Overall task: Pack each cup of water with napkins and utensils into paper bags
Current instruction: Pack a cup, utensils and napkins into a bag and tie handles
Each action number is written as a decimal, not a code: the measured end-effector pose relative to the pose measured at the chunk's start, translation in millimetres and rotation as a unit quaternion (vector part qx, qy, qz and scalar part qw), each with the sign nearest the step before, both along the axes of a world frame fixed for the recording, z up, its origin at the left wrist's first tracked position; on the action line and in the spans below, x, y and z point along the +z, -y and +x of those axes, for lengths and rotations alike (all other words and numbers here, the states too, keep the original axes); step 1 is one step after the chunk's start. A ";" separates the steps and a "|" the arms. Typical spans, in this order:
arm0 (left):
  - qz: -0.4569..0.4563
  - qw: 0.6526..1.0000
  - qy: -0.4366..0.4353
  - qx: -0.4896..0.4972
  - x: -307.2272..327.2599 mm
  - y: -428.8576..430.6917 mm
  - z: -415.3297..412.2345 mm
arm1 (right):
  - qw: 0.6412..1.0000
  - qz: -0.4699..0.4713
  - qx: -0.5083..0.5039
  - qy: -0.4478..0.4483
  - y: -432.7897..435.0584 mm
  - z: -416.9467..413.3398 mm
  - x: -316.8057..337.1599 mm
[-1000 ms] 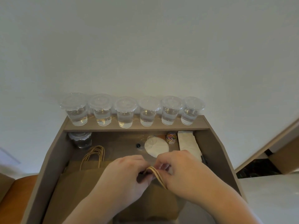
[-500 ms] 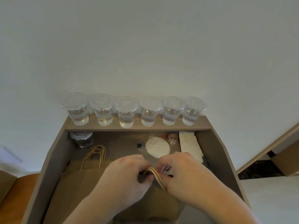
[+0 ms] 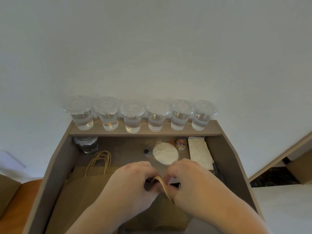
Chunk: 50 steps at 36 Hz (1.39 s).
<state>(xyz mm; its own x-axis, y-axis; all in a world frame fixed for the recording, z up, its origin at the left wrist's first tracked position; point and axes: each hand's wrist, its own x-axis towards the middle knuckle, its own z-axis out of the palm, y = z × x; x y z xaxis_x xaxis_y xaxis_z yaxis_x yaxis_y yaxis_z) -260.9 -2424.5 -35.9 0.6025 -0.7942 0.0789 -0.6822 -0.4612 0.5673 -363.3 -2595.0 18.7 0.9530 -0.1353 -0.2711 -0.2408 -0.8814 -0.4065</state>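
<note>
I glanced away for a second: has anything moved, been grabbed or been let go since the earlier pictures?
Nothing visibly changed. The left hand and right hand still pinch the paper bag handle, and the cups of water stay lined up on the shelf.

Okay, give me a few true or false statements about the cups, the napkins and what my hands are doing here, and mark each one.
1. Six lidded cups of water stand in a row on the shelf. True.
2. The napkins lie on the left side. False: they lie at the right, beside the jar of paper clips.
3. The left hand and the right hand both pinch the handle of the paper bag. True.
4. The right hand holds a cup. False: it holds only the handle.
5. Another lidded cup stands under the shelf at the left. True.
</note>
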 end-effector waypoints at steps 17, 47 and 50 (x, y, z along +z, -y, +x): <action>0.041 0.999 0.002 -0.023 8.3 -0.2 1.9 | 0.999 0.022 -0.043 0.007 1.5 5.7 -9.9; 0.030 0.996 0.070 -0.053 4.9 -8.8 -0.1 | 0.999 0.017 -0.037 0.005 10.0 3.6 -12.8; 0.023 0.996 0.064 -0.052 4.0 -6.3 -1.2 | 0.999 0.034 -0.033 0.010 12.5 3.6 -13.9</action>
<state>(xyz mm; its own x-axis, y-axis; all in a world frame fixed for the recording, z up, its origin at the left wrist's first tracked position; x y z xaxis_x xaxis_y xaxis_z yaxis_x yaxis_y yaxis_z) -262.0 -2418.2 -31.9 0.5044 -0.8562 0.1117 -0.7933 -0.4084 0.4516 -359.7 -2607.5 4.8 0.9481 -0.1789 -0.2629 -0.2879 -0.8339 -0.4708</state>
